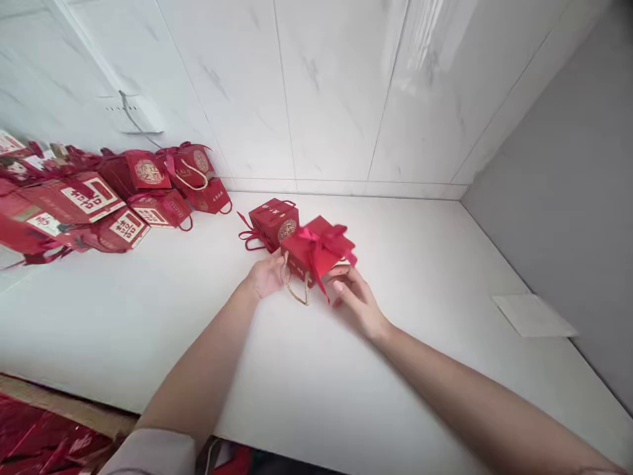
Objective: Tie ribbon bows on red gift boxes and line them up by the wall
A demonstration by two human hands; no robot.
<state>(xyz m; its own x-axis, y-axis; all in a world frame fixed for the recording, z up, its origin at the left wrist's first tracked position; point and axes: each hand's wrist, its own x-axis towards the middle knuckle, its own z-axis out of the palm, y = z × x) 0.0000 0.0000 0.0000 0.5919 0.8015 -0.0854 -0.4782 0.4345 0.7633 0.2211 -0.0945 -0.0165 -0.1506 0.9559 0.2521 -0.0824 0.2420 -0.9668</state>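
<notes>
A red gift box (299,265) with a pink-red ribbon bow on its face and a beige rope handle is tilted above the white counter. My left hand (268,276) is closed on its left side, with the fingers partly hidden behind the box. Beside the box's right side, my right hand (357,298) has its fingers loosely curved and apart from the thumb. Whether its fingertips touch the box or the ribbon is unclear. Just behind, another red gift box (271,221) with a gold round pattern and a ribbon lies on the counter.
Several more red gift boxes (148,173) are piled at the left along the tiled wall (336,99). A wall socket (131,115) with a cable is above them. On the right, a flat white piece (534,315) lies by the grey wall. Red packages (44,435) fill the lower left corner.
</notes>
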